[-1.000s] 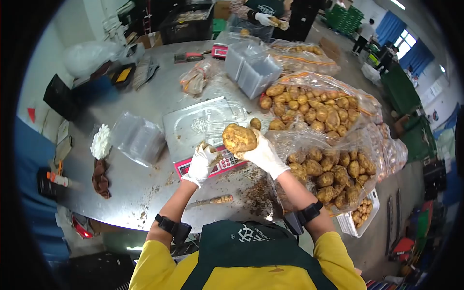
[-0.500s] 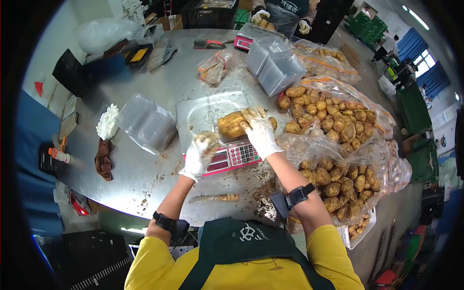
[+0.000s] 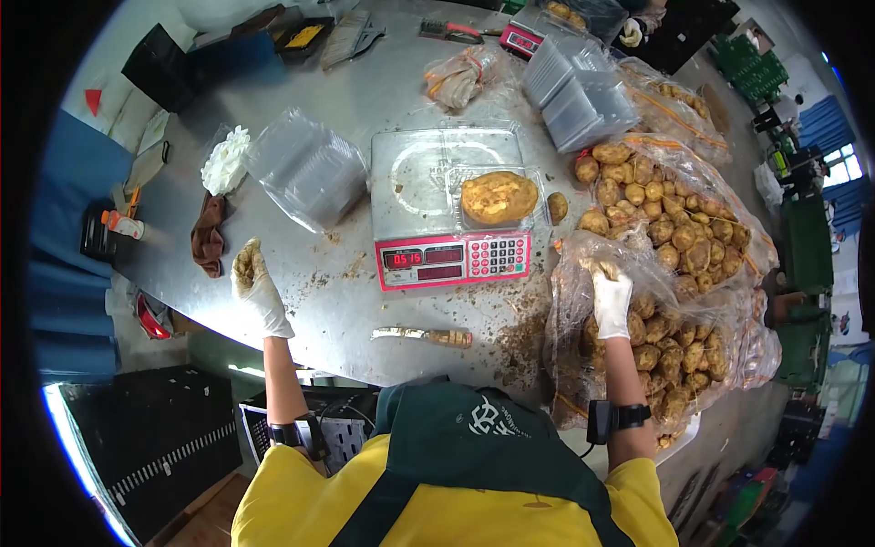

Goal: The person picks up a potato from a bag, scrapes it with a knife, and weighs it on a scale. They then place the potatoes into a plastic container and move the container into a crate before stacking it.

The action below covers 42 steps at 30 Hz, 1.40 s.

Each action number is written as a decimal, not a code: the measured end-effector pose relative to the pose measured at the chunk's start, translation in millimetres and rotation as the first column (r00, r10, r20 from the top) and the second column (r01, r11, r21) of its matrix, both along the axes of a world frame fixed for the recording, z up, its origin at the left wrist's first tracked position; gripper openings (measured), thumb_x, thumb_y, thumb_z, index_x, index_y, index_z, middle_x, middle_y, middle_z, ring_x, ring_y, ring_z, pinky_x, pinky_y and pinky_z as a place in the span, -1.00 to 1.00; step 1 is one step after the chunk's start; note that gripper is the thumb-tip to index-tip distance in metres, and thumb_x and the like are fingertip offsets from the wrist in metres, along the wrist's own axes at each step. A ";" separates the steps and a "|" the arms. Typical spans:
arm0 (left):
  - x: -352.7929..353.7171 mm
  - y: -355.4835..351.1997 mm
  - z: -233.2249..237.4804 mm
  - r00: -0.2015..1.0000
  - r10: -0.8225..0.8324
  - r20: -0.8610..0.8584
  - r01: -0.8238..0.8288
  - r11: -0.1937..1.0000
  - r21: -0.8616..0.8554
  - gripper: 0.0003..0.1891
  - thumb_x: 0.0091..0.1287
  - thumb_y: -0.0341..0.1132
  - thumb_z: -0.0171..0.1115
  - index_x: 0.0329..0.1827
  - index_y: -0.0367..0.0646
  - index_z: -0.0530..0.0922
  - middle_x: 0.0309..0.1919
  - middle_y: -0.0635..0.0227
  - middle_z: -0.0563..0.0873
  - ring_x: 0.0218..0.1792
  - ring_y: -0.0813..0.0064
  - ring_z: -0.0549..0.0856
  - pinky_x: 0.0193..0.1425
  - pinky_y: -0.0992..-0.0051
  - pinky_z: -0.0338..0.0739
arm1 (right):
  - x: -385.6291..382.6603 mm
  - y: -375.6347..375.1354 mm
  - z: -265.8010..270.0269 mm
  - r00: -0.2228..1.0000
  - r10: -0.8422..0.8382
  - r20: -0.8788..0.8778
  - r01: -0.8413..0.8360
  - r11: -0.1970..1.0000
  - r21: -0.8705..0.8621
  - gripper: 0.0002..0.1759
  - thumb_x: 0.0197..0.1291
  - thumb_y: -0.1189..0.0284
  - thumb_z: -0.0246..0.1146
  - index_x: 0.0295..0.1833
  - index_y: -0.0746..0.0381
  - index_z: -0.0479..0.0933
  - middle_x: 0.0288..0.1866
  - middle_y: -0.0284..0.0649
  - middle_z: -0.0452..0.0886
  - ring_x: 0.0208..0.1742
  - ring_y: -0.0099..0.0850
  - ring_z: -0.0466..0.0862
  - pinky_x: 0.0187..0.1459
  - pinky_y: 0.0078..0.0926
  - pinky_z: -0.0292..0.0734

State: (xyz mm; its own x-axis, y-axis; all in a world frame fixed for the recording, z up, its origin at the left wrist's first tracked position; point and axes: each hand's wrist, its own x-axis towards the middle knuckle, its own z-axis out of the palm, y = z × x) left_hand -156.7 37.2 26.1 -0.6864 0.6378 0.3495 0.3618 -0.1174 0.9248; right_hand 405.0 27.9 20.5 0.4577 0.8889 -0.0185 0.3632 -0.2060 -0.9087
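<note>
A large potato [image 3: 499,198] lies in a clear plastic tray [image 3: 454,221] on the digital scale [image 3: 415,202], whose red display appears to read 0.515. My left hand [image 3: 259,294], in a white glove with soiled fingers, hangs over the table's left front edge. Its fingers curl loosely and I see nothing held in them. On the right, my gloved right hand [image 3: 611,296] is at the clear plastic bag [image 3: 570,273] of potatoes, fingers closed on its film. A small potato [image 3: 557,208] rests just right of the scale. In front lies a knife [image 3: 424,337].
Stacked clear trays [image 3: 308,173] stand left of the scale, near a white ruffled object [image 3: 225,161] and a brown cloth [image 3: 208,237]. More trays [image 3: 583,100] stand at the back right. Another potato bag [image 3: 670,196] lies behind. Dirt [image 3: 519,351] is scattered near the front edge.
Both hands have let go of the large potato, which now lies in the tray on the scale. The left hand moved left, the right hand right to the bag. The view shifted.
</note>
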 end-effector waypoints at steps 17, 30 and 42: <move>184.0 131.1 12.6 0.432 -0.530 0.730 0.782 0.623 -0.011 -0.54 0.49 -0.03 0.01 0.27 -0.16 0.38 -0.07 0.15 0.68 -0.16 0.38 0.66 -0.02 0.45 0.56 | -43.9 14.6 18.5 0.988 0.119 -0.103 -0.122 0.992 -0.030 -0.80 0.24 0.50 0.22 -0.08 0.34 0.62 -0.31 -0.29 0.68 -0.36 -0.59 0.57 -0.25 -0.58 0.48; 210.7 108.4 6.7 0.630 -0.755 -0.180 0.660 0.643 -0.389 -0.30 0.10 -0.32 0.43 0.35 -0.11 0.36 0.17 0.16 0.49 0.17 0.22 0.48 0.35 0.29 0.29 | -62.8 68.7 -4.9 0.722 0.134 -0.678 -0.237 0.970 -0.061 -0.69 0.38 0.47 0.05 0.16 0.32 0.48 -0.01 -0.22 0.65 -0.17 -0.45 0.68 -0.32 -0.42 0.73; 204.2 75.8 -6.5 0.264 -0.412 0.872 0.834 0.552 0.009 -0.75 0.19 -0.66 0.28 -0.11 -0.28 0.48 -0.35 0.19 0.68 -0.40 0.33 0.72 -0.25 0.34 0.76 | -67.8 62.5 12.1 0.611 -0.021 -0.792 -0.218 0.956 -0.194 -0.88 0.26 0.60 0.19 -0.11 0.38 0.48 -0.28 -0.03 0.65 -0.35 -0.13 0.73 -0.28 -0.16 0.75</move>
